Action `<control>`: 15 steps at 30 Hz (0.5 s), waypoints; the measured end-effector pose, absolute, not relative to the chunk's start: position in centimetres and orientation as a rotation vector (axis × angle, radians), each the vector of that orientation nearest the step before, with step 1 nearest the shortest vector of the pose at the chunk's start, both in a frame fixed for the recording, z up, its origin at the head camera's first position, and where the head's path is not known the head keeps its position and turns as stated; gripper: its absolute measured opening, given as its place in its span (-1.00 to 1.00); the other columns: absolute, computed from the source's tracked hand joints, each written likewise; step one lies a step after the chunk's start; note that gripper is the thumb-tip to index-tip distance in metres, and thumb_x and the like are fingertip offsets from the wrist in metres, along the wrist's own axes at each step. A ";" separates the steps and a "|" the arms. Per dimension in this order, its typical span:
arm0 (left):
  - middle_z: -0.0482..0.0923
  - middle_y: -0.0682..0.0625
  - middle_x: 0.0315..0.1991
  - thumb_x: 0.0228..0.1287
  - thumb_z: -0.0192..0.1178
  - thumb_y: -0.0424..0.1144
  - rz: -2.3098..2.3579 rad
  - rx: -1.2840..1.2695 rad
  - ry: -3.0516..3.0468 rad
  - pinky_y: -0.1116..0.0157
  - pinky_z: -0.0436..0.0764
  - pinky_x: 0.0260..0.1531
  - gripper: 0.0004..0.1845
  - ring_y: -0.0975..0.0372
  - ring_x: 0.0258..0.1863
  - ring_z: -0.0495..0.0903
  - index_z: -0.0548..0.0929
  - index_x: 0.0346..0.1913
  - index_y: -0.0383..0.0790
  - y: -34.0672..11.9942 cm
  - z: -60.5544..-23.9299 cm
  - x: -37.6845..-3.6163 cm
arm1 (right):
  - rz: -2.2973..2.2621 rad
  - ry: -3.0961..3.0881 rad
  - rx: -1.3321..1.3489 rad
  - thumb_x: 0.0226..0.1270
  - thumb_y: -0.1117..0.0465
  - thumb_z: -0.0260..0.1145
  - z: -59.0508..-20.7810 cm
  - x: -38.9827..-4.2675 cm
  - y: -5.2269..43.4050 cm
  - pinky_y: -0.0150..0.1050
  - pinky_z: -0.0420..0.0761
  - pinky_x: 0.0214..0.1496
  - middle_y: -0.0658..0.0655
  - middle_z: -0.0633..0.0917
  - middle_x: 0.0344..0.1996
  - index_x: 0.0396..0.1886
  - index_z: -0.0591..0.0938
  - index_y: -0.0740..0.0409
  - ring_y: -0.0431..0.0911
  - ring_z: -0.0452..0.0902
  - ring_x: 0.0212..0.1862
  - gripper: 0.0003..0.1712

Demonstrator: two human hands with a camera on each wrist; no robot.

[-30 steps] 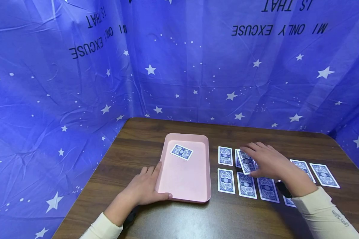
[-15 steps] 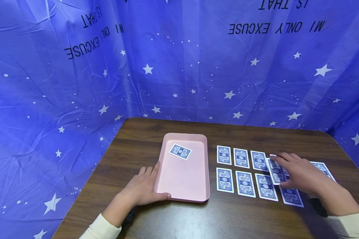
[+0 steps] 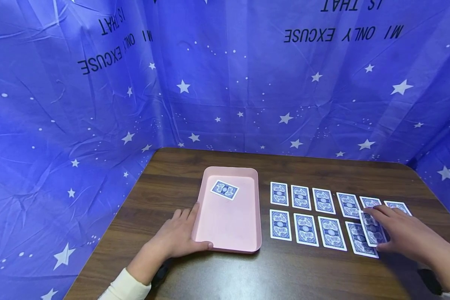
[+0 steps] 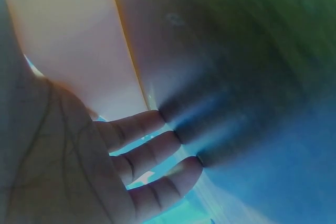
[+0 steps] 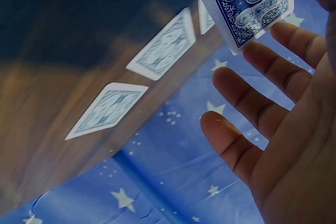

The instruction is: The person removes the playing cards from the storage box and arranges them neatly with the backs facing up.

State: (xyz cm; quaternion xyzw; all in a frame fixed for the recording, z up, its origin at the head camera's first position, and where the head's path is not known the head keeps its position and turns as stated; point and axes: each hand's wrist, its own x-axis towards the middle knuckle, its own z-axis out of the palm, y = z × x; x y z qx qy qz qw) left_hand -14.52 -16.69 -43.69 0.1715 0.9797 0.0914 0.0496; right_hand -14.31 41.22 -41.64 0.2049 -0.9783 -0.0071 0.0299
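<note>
A blue-backed playing card [image 3: 372,229] is pinched by my right hand [image 3: 406,231] between thumb and index finger. In the head view it overlaps the rightmost card [image 3: 356,241] of the near row. The right wrist view shows the held card [image 5: 257,3] at the fingertips, the other fingers spread. My left hand [image 3: 176,233] rests along the left side of a pink tray [image 3: 228,225], thumb at its near rim. Its fingers look straight in the left wrist view, beside the tray wall. One card [image 3: 224,190] lies back-up and askew inside the tray.
Face-down cards lie in two rows right of the tray, including a far-row card [image 3: 279,193] and a near-row card [image 3: 280,225]. The far row's right end is partly behind my right hand. A blue star-printed curtain [image 3: 217,83] surrounds the wooden table [image 3: 225,275].
My right hand has travelled right and slightly nearer along the card rows, carrying the pinched card. The cards it covered before now show. My left hand and the tray stay in place.
</note>
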 end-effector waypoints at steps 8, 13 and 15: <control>0.38 -0.25 0.31 -0.15 0.20 0.60 0.295 0.522 2.988 -0.05 0.53 0.02 0.37 -0.08 0.18 0.37 0.09 0.54 -0.35 -16.7 -43.6 -14.5 | -0.040 -3.070 0.581 -0.51 -0.10 0.72 -42.3 -14.0 43.0 0.41 0.43 -0.05 0.51 0.51 0.08 0.13 0.55 0.32 0.55 0.41 0.06 0.09; 0.39 -0.24 0.31 -0.16 0.19 0.61 0.289 0.514 2.988 -0.04 0.53 0.00 0.38 -0.08 0.18 0.37 0.07 0.55 -0.32 -16.7 -43.6 -14.4 | -0.041 -3.107 0.553 -0.53 -0.10 0.72 -42.9 -13.8 43.7 0.41 0.43 -0.09 0.53 0.51 0.05 0.11 0.56 0.34 0.58 0.40 0.05 0.09; 0.39 -0.24 0.31 -0.16 0.20 0.61 0.295 0.513 2.985 -0.04 0.53 0.00 0.38 -0.08 0.18 0.37 0.06 0.56 -0.31 -16.7 -43.6 -14.4 | -0.056 -3.115 0.541 -0.55 -0.09 0.73 -43.1 -13.6 44.0 0.40 0.44 -0.10 0.52 0.51 0.04 0.10 0.56 0.34 0.56 0.40 0.04 0.09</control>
